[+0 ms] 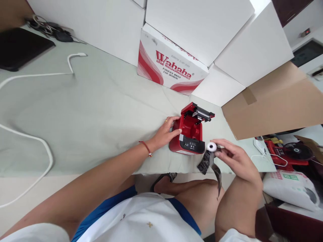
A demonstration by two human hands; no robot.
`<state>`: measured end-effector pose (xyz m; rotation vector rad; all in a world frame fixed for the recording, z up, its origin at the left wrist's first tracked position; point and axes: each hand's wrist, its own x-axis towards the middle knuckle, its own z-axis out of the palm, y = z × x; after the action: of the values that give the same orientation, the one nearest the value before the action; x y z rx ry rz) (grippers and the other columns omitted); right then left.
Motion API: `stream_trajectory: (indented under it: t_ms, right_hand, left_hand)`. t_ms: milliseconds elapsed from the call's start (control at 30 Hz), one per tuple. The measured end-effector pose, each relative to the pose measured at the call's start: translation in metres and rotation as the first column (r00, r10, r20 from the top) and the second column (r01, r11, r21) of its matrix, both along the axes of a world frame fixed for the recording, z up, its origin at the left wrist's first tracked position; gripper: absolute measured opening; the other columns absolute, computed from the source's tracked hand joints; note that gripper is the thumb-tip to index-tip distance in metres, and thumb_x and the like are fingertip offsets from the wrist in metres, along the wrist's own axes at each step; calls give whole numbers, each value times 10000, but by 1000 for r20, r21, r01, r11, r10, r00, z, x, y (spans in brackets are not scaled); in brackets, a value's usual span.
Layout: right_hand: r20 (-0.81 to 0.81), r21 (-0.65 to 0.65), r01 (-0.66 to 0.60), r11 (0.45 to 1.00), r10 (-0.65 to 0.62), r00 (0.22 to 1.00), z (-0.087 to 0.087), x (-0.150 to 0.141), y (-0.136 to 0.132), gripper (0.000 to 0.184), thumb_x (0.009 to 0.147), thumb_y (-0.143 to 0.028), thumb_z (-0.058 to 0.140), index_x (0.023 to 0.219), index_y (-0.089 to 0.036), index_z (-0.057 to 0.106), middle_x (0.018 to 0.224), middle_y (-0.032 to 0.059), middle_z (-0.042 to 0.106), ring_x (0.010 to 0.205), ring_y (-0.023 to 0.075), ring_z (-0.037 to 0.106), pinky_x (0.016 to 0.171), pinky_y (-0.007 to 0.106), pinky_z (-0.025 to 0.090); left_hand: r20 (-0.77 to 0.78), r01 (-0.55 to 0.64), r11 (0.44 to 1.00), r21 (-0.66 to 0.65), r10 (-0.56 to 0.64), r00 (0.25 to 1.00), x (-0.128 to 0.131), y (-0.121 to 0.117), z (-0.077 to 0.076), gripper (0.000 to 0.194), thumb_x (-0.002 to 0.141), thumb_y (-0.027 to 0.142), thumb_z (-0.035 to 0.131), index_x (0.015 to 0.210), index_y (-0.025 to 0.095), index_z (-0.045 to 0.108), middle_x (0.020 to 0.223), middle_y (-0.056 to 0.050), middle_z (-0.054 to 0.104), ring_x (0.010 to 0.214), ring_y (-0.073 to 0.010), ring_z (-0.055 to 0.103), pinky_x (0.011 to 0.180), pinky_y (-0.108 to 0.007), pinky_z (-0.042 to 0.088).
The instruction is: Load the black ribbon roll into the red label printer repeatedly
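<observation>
Two hands busy here: the left hand (168, 131) has its thumb and fingers spread on the side of the red printer (188, 136), lid up, near the worktop (101, 111) edge. Right hand (236, 158)'s pinching a small white roll (211, 147) with dark wrap hanging off, just beside it.

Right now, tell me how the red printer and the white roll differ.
The red printer is boxy, with a black front panel; the white roll is round, with a dark hole in its end.
The printer is clearly the larger; the roll is small enough for fingertips.
The printer rests on the table, lid raised; the roll is held up by the right hand.
Both have a hand on them.
</observation>
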<state>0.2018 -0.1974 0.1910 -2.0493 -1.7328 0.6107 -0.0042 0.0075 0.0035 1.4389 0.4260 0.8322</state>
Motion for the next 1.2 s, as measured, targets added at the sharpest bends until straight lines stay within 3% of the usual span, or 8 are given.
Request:
stream_trajectory:
  t_ms: [133, 300, 700, 767, 867, 1000, 1100, 1200]
  right_hand:
    - [148, 12, 74, 997, -75, 986, -19, -19, 56, 406, 1010, -345, 635, 1384, -253, 765, 1163, 58, 817, 632, 145, 597, 700, 334, 579]
    - [435, -194, 60, 979, 31, 900, -35, -34, 107, 472, 990, -199, 602, 1435, -264, 743, 1343, 103, 811, 1137, 294, 767, 960, 397, 580]
    - [381, -422, -84, 903, 260, 887, -32, -36, 128, 364, 985, -160, 620, 1271, -251, 825, 1171, 67, 856, 1015, 251, 777, 911, 340, 571]
    - [325, -329, -120, 937, 231, 917, -22, -38, 115, 363, 1018, -205, 601, 1298, -278, 820, 1207, 46, 852, 1016, 230, 782, 930, 345, 591]
    - [191, 100, -43, 994, 24, 981, -6, -38, 96, 306, 1075, -378, 606, 1250, -282, 839, 1191, 43, 854, 969, 221, 787, 910, 371, 627]
    - [258, 592, 92, 801, -296, 920, -5, -26, 98, 450, 1112, -536, 556, 1359, -239, 786, 1331, 114, 809, 1173, 272, 746, 1048, 461, 604]
    - [367, 570, 4, 822, -259, 893, -25, -13, 111, 561, 1126, -583, 483, 1472, -208, 718, 1474, 150, 745, 1431, 316, 633, 1212, 542, 512]
    - [325, 496, -2, 868, -184, 928, -45, -13, 109, 563, 1153, -578, 416, 1397, -201, 756, 1405, 149, 783, 1403, 299, 671, 1224, 547, 515]
  left_hand:
    - [21, -1, 1000, 2, 1, 1000, 1, 1, -3, 497, 996, 396, 691, 1457, 273, 555, 1560, -119, 553, 1518, -326, 525, 1333, -612, 399]
    - [35, -5, 1000, -7, 6, 999, 2, 1, -6, 487, 985, 409, 708, 1431, 272, 568, 1513, -112, 564, 1481, -317, 556, 1333, -600, 406]
    - [7, -14, 1000, 21, 14, 1000, 1, -1, 0, 480, 975, 375, 693, 1423, 266, 559, 1500, -122, 557, 1474, -334, 542, 1311, -616, 424]
    - [2, -14, 1000, 21, 14, 1000, 0, -1, 0, 480, 973, 374, 700, 1422, 275, 561, 1491, -116, 566, 1464, -337, 549, 1312, -627, 420]
    - [-7, 2, 1000, 8, -2, 1000, -1, -1, 1, 490, 972, 378, 710, 1431, 293, 558, 1512, -111, 563, 1477, -343, 541, 1316, -643, 409]
    - [3, 10, 1000, -9, -10, 1000, -2, -1, 1, 476, 982, 384, 698, 1427, 286, 559, 1509, -109, 556, 1484, -333, 540, 1329, -626, 402]
    - [2, 7, 1000, 2, -7, 1000, -2, -2, 0, 478, 1006, 407, 673, 1449, 281, 546, 1528, -114, 547, 1490, -326, 543, 1331, -613, 406]
    - [6, -52, 997, 57, 52, 999, -4, -4, 1, 525, 1058, 476, 606, 1536, 284, 503, 1614, -137, 494, 1553, -335, 497, 1313, -596, 435]
